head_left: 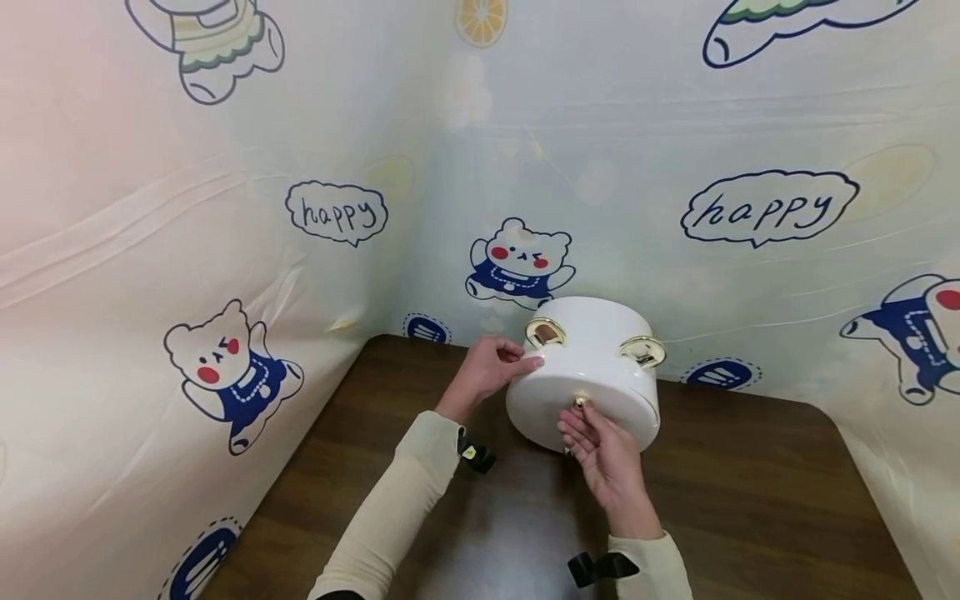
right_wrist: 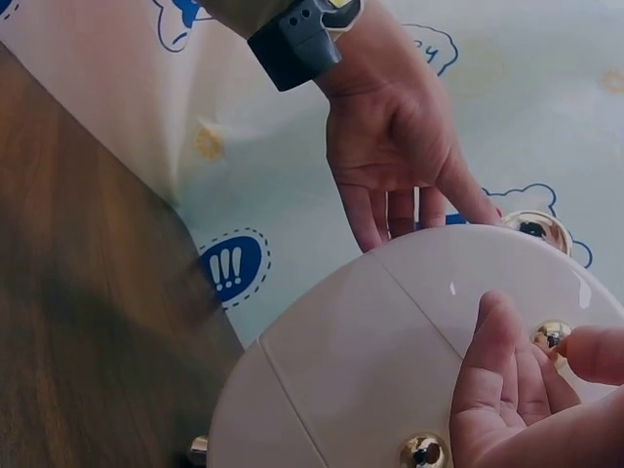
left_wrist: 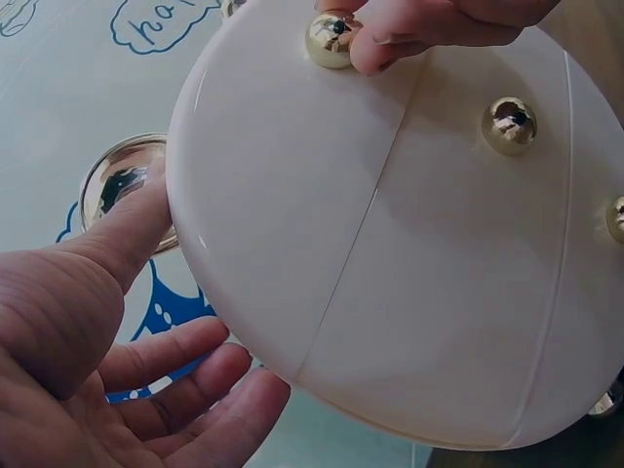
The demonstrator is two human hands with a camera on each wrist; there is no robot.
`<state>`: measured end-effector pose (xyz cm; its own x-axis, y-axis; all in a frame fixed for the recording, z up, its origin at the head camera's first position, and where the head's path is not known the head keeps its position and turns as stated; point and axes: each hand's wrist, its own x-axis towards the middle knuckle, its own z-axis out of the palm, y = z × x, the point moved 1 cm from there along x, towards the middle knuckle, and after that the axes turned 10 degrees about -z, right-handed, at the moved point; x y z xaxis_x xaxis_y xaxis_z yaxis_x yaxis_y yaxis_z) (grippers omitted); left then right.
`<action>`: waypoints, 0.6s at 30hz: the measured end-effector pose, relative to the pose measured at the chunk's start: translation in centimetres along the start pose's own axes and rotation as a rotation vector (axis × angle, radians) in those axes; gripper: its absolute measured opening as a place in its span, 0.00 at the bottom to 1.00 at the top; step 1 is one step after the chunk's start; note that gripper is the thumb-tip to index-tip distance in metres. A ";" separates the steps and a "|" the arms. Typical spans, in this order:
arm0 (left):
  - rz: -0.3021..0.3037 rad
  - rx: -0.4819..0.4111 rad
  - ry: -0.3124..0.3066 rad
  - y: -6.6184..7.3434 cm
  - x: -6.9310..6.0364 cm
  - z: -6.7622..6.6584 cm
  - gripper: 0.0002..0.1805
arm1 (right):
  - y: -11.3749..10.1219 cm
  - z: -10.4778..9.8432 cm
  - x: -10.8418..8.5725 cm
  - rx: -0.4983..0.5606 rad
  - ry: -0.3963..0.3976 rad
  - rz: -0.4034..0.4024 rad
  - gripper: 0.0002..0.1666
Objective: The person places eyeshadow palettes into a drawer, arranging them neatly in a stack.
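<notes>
A glossy white round box (head_left: 585, 425) with gold ball knobs and gold ring handles stands tilted, its divided round face toward me. My right hand (head_left: 603, 454) pinches a gold knob (left_wrist: 330, 41) on that face between thumb and index finger. At the upper left rim, my left hand (head_left: 491, 371) touches the box with its thumb beside a gold ring handle (head_left: 545, 332). In the left wrist view, the left fingers (left_wrist: 200, 385) extend loosely along the edge. Another knob (left_wrist: 509, 125) sits free on a neighbouring section.
A dark wooden table (head_left: 750, 492) lies under the box. Pale cloth (head_left: 637, 150) printed with bears and "happy" bubbles hangs close behind and at the sides. A dark strap device (head_left: 600, 569) sits on the right wrist, and another (head_left: 476, 456) on the left.
</notes>
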<state>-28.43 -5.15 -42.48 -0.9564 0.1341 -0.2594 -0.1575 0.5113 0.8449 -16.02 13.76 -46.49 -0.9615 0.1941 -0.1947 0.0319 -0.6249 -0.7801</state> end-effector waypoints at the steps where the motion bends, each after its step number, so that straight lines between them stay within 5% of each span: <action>1: 0.003 0.000 0.003 0.0 0.0 0.0 0.30 | 0.0 -0.1 0.0 -0.008 -0.004 0.004 0.17; 7: 0.040 0.011 0.033 -0.7 0.0 0.0 0.29 | -0.1 -0.9 -0.5 -0.061 -0.044 0.010 0.20; 11: 0.061 0.010 0.021 -1.3 -0.2 -0.3 0.28 | -1.0 -1.8 -1.3 -0.208 -0.158 -0.046 0.23; 15: 0.054 0.033 0.031 -2.1 -0.7 -1.4 0.29 | -3.2 -3.3 -2.2 -0.468 -0.323 -0.224 0.25; 18: 0.072 0.084 0.042 -2.6 -1.3 -2.4 0.35 | -5.5 -4.9 -2.7 -0.701 -0.333 -0.436 0.21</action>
<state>-27.34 -8.69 -43.20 -0.9743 0.1385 -0.1779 -0.0682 0.5708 0.8183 -12.21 20.40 -44.57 -0.9533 0.0079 0.3020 -0.3004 0.0810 -0.9503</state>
